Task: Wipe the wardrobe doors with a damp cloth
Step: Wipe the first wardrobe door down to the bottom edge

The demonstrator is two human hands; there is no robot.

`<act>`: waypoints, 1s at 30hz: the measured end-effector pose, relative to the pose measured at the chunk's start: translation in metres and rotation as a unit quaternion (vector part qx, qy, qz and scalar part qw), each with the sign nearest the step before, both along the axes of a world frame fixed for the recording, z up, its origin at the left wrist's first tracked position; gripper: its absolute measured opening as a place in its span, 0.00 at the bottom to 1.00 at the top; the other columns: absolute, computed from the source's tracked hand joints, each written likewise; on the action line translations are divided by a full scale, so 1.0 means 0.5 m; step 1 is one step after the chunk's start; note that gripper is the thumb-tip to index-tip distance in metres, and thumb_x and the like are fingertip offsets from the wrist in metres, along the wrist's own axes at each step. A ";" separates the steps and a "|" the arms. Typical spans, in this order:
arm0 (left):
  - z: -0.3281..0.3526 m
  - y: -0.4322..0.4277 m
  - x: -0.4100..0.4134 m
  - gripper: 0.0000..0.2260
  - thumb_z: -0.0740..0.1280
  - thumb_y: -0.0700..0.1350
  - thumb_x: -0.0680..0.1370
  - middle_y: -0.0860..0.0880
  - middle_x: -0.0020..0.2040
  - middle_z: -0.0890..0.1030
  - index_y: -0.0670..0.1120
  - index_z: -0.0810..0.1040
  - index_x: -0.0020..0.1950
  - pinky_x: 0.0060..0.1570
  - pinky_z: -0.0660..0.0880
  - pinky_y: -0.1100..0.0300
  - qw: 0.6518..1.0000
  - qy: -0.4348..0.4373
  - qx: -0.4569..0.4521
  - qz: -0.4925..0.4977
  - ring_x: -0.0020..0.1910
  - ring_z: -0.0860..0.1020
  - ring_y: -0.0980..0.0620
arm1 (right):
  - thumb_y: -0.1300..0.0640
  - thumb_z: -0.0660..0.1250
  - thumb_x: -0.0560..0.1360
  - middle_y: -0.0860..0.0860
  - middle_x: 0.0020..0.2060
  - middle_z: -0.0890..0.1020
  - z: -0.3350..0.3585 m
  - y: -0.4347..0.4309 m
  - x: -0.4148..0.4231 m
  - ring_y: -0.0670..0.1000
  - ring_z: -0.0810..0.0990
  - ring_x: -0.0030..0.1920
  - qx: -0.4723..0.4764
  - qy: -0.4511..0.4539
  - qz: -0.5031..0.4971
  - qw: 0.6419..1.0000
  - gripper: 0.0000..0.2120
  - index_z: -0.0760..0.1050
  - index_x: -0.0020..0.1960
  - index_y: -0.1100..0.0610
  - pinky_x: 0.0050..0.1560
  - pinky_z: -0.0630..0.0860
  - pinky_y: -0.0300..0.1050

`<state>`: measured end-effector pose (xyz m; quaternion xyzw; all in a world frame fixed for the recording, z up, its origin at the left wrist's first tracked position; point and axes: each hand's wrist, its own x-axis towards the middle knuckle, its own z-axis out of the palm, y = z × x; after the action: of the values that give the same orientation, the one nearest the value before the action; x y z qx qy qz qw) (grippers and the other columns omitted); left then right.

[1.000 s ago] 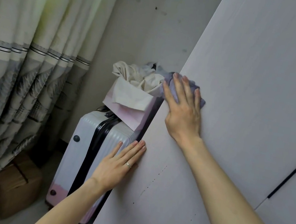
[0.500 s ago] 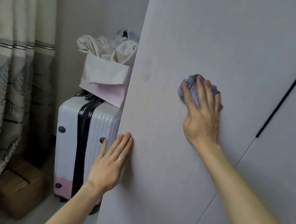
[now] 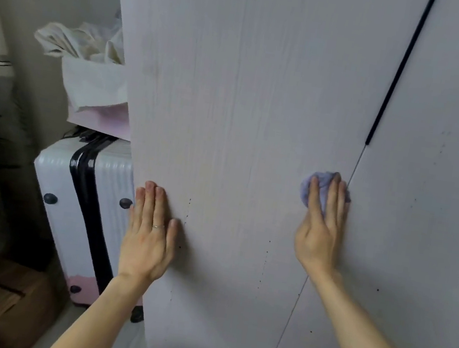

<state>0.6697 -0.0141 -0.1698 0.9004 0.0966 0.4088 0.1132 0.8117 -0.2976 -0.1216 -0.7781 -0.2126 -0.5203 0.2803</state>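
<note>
Currently: right hand [image 3: 321,235], fingers flat, pressed the bunched purple cloth [image 3: 314,186] against the wardrobe door [image 3: 248,102], just beside the door seam. Left hand [image 3: 148,239] lay flat and empty, bracing the panel. Judgement: even pressure and overlapping strokes were needed; the dark specks [image 3: 187,215] remained.

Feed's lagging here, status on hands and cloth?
Left hand flat on door. Right hand pressing cloth beside door seam. Suitcase beside door, not blocking.

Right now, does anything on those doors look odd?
Yes: small dark specks dot both wardrobe doors, mostly low down, near the left hand and right of the cloth. Whether dirt or damage, I cannot tell.
</note>
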 end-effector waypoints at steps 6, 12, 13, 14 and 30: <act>0.009 -0.006 -0.002 0.30 0.49 0.53 0.85 0.51 0.80 0.32 0.44 0.36 0.80 0.77 0.34 0.60 1.000 -0.006 -0.011 -0.004 0.80 0.36 0.49 | 0.65 0.54 0.74 0.56 0.78 0.60 -0.131 0.152 -0.098 0.55 0.51 0.80 -0.109 0.013 0.061 0.992 0.31 0.61 0.78 0.54 0.76 0.55 0.61; 0.010 -0.013 -0.004 0.30 0.49 0.52 0.85 0.50 0.79 0.31 0.44 0.33 0.79 0.78 0.36 0.55 1.000 0.006 -0.007 -0.010 0.80 0.34 0.49 | 0.67 0.55 0.75 0.59 0.77 0.62 -0.057 0.034 -0.038 0.59 0.55 0.79 -0.108 0.004 0.029 0.994 0.31 0.63 0.77 0.55 0.77 0.53 0.59; 0.009 -0.017 -0.002 0.31 0.49 0.52 0.85 0.50 0.79 0.30 0.44 0.32 0.78 0.78 0.36 0.54 1.000 0.006 -0.016 -0.006 0.79 0.33 0.49 | 0.67 0.53 0.76 0.61 0.78 0.61 -0.031 0.025 -0.029 0.61 0.55 0.79 -0.055 0.016 0.017 0.998 0.30 0.63 0.78 0.57 0.77 0.52 0.59; 0.009 -0.023 0.000 0.31 0.49 0.52 0.86 0.50 0.78 0.29 0.45 0.31 0.78 0.78 0.35 0.53 1.000 0.009 -0.028 -0.002 0.79 0.32 0.49 | 0.68 0.52 0.77 0.63 0.78 0.60 -0.010 0.025 -0.022 0.62 0.55 0.79 -0.008 0.023 0.010 1.000 0.29 0.62 0.78 0.58 0.78 0.51 0.60; 0.002 -0.031 0.010 0.32 0.49 0.53 0.85 0.49 0.78 0.31 0.48 0.28 0.77 0.78 0.36 0.45 0.998 -0.006 -0.060 -0.022 0.77 0.29 0.51 | 0.59 0.57 0.82 0.62 0.79 0.56 -0.005 0.073 -0.048 0.61 0.52 0.80 0.047 0.065 0.008 0.997 0.26 0.59 0.79 0.58 0.78 0.50 0.61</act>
<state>0.6745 -0.0297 -0.1690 0.8916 0.1006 0.4046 0.1766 0.7877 -0.2609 -0.1239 -0.7948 -0.1749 -0.4755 0.3340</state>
